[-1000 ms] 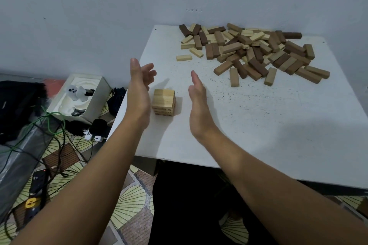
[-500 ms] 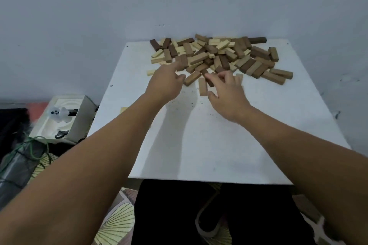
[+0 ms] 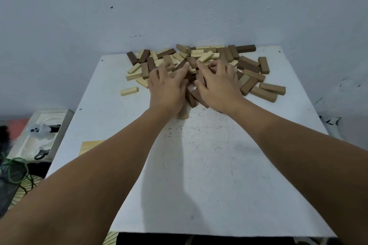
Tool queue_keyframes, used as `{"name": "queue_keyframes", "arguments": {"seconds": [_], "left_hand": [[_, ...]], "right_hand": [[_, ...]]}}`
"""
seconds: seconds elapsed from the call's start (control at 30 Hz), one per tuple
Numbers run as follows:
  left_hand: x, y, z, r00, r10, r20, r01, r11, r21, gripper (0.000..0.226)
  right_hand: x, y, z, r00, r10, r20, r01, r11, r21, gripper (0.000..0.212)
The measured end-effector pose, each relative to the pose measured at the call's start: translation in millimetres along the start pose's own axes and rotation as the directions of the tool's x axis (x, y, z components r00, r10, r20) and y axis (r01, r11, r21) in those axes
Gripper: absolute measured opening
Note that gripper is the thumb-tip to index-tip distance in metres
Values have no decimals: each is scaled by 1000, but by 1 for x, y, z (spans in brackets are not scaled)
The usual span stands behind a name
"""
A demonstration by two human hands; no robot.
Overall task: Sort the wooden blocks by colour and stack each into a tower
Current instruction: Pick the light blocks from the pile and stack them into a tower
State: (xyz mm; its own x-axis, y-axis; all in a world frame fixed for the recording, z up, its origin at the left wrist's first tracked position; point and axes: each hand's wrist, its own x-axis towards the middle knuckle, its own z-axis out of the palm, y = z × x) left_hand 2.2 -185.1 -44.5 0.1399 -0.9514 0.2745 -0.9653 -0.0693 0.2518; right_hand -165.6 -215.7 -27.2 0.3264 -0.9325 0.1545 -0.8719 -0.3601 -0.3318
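Observation:
A loose pile of wooden blocks [image 3: 249, 65], some dark brown, some mid brown and some pale, lies at the far end of the white table [image 3: 219, 165]. My left hand [image 3: 167, 87] and my right hand [image 3: 217, 85] lie side by side on the near middle of the pile, fingers spread over the blocks. Whether either hand grips a block is hidden under the palms. One pale block [image 3: 129, 91] lies apart at the left. The short pale tower [image 3: 90, 146] stands at the table's left edge, half hidden behind my left forearm.
A blue-grey wall rises right behind the table. On the floor at the left sits a white foam tray [image 3: 31, 145] with a small white figure, beside green and black cables [image 3: 14, 171]. A patterned floor shows below the table's near edge.
Both hands have left the pale tower at the left and reached forward onto the pile; the view swung right and closer, so the tower now sits at the left under my forearm.

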Motion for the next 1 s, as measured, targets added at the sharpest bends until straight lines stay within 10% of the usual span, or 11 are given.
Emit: {"name": "queue_keyframes", "arguments": {"seconds": [0.4,0.7,1.0], "left_hand": [[15,12,11,997,21,-78,-27,997,-77,38],[13,7,17,991,42,-131,-57,992,-116,36],[13,5,25,982,-11,-190,-28,979,-200,8]], "right_hand": [[25,28,-3,995,4,-103,1,999,42,36],[65,33,-8,991,-16,133,35,989,-142,60],[54,47,1,998,-40,-57,38,999,-27,23]]}}
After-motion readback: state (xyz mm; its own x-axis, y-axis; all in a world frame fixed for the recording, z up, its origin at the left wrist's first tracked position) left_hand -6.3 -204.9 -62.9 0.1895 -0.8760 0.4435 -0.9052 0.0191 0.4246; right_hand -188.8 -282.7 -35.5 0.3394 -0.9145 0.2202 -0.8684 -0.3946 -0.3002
